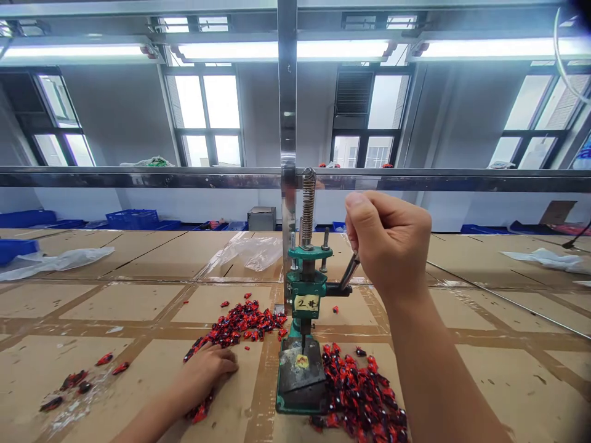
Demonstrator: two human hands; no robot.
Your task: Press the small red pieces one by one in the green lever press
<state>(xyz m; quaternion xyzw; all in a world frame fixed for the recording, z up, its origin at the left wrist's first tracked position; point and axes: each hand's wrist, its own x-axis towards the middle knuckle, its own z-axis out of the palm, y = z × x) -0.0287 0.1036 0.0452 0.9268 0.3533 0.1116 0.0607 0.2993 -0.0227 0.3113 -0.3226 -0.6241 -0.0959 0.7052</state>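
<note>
My right hand (388,240) is raised in a fist around the lever handle (351,268) of a green hand press (308,286). The press stands upright and bears a label with "2#". On its base plate (302,375) lies a small yellowish spot beneath the thin ram. My left hand (210,372) is low on the table, left of the press, at the near edge of a pile of small red-and-black plastic pieces (240,321). Its fingers are bent together, and their tips and anything in them are hidden. More red-and-black pieces (360,394) are heaped against the right of the base.
Several loose pieces (74,380) lie at the left of the cardboard-covered table (138,301). Clear plastic sheeting (252,252) lies behind the press. A metal post (289,92) rises right behind it and meets a horizontal rail (138,178). Blue crates (132,219) stand beyond.
</note>
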